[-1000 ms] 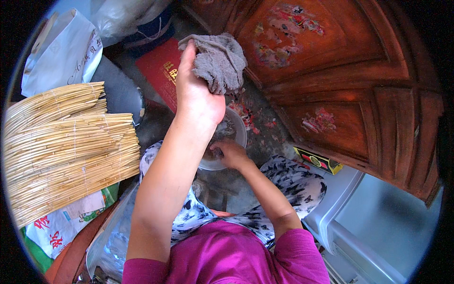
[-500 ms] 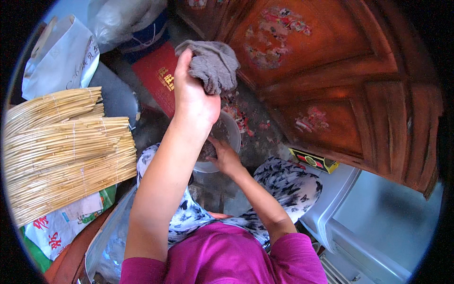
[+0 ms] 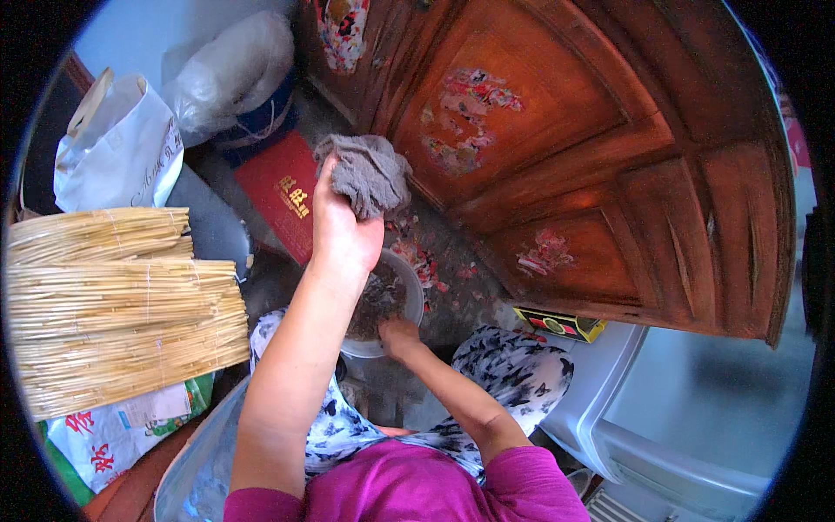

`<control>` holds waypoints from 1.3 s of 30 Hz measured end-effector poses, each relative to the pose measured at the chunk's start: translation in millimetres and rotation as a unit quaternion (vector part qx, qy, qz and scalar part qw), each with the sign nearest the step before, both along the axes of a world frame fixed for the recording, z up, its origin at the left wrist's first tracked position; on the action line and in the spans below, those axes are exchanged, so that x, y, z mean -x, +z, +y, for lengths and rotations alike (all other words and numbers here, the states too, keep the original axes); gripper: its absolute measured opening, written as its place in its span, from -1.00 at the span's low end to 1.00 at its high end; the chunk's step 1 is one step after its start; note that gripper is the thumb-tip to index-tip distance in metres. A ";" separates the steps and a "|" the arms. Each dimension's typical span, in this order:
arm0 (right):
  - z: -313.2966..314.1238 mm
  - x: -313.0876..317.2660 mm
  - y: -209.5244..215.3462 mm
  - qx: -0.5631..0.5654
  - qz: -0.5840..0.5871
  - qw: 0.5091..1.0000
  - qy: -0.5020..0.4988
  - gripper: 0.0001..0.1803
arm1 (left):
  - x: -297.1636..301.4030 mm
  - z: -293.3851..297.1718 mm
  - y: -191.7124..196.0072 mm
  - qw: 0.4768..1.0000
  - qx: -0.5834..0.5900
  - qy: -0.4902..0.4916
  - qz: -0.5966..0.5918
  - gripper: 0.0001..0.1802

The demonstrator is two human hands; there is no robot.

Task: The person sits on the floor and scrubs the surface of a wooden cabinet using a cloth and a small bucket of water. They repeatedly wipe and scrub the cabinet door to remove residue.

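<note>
My left hand (image 3: 344,228) is raised, with its fingers closed round a crumpled grey cloth (image 3: 365,174). The cloth is bunched over the fingers and hides most of them. Below and beyond it on the floor stands a white bucket (image 3: 416,287) with murky brown water (image 3: 381,294) in it. My right hand (image 3: 400,337) reaches over the near right of the rim, its fingers down in the water and out of sight. To the right leans a reddish-brown carved wooden panel (image 3: 522,174) with patches of torn coloured paper stuck to it.
Bundled straw-coloured stalks (image 3: 130,322) lie at left, above a printed sack (image 3: 122,426). Behind are a white paper bag (image 3: 122,157), a red box (image 3: 277,191) and a plastic-wrapped bundle (image 3: 235,70). Coloured scraps (image 3: 422,261) litter the floor. A small yellow-black box (image 3: 561,324) sits at right.
My right hand has gone deeper into the bucket, and its fingers have passed out of sight. The whole view has shifted a little. My left hand still holds the cloth up.
</note>
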State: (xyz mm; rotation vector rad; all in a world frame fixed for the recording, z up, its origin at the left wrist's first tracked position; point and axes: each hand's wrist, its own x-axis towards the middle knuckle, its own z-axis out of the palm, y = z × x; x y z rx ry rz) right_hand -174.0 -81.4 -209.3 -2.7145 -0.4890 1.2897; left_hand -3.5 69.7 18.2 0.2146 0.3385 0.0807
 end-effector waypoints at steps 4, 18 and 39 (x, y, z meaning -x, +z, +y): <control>10.0 2.3 32.2 -0.175 -0.177 0.961 -0.119 -0.55 | 1.8 2.5 4.3 1.000 0.001 0.003 0.025 -0.67; 3.8 -4.0 32.1 -0.179 -0.122 0.970 -0.110 -0.39 | -1.2 -3.6 4.6 1.000 0.000 0.006 -0.014 -0.73; -32.4 -33.8 60.9 -0.135 -0.238 0.960 -0.053 -0.42 | -9.0 -6.0 7.0 0.995 0.042 -0.044 0.077 -0.60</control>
